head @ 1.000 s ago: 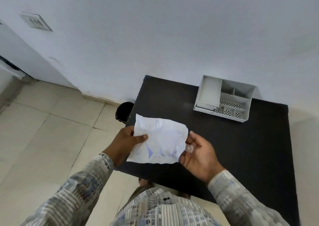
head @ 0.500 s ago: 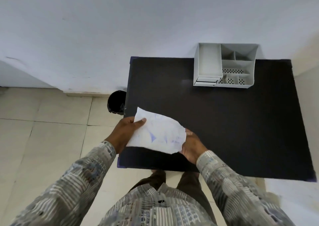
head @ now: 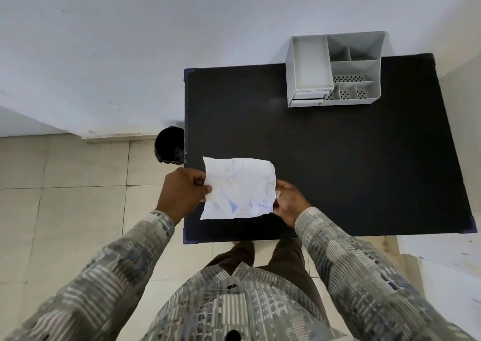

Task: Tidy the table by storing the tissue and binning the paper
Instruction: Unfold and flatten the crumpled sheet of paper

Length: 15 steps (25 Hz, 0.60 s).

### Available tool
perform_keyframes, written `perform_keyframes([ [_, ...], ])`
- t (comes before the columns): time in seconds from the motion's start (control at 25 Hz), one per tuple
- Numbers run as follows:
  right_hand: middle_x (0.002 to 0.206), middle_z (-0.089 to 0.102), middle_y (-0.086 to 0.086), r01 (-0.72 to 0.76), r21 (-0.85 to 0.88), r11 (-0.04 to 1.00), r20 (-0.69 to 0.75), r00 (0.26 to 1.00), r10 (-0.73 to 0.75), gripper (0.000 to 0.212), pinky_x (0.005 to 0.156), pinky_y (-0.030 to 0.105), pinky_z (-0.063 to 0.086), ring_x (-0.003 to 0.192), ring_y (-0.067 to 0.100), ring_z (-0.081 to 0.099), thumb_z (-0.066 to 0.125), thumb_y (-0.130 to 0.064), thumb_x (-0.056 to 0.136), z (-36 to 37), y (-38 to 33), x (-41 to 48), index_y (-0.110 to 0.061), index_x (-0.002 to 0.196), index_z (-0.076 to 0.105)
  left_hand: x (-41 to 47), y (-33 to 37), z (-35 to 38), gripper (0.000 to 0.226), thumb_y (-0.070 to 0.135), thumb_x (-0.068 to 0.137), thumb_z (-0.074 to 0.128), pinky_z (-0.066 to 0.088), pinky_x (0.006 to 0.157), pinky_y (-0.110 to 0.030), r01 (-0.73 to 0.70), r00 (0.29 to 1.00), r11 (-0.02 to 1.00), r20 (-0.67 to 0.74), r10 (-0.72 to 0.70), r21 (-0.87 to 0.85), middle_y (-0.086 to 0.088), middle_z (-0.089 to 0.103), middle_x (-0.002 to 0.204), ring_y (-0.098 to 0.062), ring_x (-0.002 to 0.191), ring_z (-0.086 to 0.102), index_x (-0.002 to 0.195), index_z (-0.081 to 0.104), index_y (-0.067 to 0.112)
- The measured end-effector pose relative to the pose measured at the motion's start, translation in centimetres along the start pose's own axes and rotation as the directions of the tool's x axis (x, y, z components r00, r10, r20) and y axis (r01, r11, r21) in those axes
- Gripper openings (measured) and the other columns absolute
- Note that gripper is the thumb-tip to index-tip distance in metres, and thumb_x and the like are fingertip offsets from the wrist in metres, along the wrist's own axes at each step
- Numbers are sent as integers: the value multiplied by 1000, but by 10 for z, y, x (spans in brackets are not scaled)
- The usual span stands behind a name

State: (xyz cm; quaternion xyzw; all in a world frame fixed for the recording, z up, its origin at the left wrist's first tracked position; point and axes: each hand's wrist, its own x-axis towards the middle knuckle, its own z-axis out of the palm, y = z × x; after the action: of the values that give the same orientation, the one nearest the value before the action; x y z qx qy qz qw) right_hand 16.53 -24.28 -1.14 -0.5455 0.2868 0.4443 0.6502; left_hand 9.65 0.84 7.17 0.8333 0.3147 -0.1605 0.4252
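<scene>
A creased white sheet of paper (head: 238,188) with faint blue marks is held flat above the near left part of the black table (head: 338,163). My left hand (head: 182,192) pinches its left edge and my right hand (head: 289,201) grips its right edge. A black bin (head: 169,145) stands on the floor just left of the table, beyond my left hand. A grey desk organiser (head: 334,68) with several compartments sits at the table's far edge against the wall. No tissue is visible.
A white wall runs behind the table. Beige floor tiles (head: 65,210) spread to the left. My legs stand at the table's near edge.
The view has tilted down and turned right, so the table now lies square on. The paper stays in both hands and has turned flatter, with my right hand shifted to its right edge.
</scene>
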Motion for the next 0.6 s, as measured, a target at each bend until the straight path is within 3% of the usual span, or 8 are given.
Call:
perform_keyframes([
  [0.16, 122, 76, 25, -9, -59, 998, -96, 995, 3, 27, 83, 47, 65, 107, 44, 75, 58, -2, 103, -8, 5, 2, 3, 127, 70, -5, -3, 11, 18, 8, 82, 89, 68, 66, -31, 162, 986, 930, 20, -164, -329, -8, 84, 90, -19, 74, 82, 98, 81, 4],
  [0.28, 114, 79, 22, -25, -93, 995, -124, 992, 13, 25, 74, 40, 65, 101, 41, 77, 64, -8, 102, -12, 8, 0, 2, 122, 72, -13, -6, 18, 22, 4, 83, 87, 66, 64, -28, 286, 954, 778, 94, -283, -560, -15, 82, 98, -26, 82, 82, 102, 77, -3],
  [0.48, 118, 78, 23, -51, -79, 996, -186, 982, 36, 21, 91, 52, 64, 108, 42, 75, 61, -5, 101, -18, 24, 9, -1, 118, 74, -15, 5, 19, 21, 1, 82, 87, 65, 63, -28, 289, 950, 800, 262, -171, -526, -10, 84, 93, -23, 79, 81, 100, 76, -5],
  [0.6, 118, 78, 22, -72, -56, 996, -231, 971, 57, 23, 94, 54, 63, 107, 38, 76, 55, 4, 101, -25, 26, 9, -4, 112, 74, -9, 7, 14, 25, 2, 81, 88, 65, 61, -27, 252, 961, 851, 225, -162, -460, -13, 82, 94, -20, 74, 81, 101, 76, -3],
])
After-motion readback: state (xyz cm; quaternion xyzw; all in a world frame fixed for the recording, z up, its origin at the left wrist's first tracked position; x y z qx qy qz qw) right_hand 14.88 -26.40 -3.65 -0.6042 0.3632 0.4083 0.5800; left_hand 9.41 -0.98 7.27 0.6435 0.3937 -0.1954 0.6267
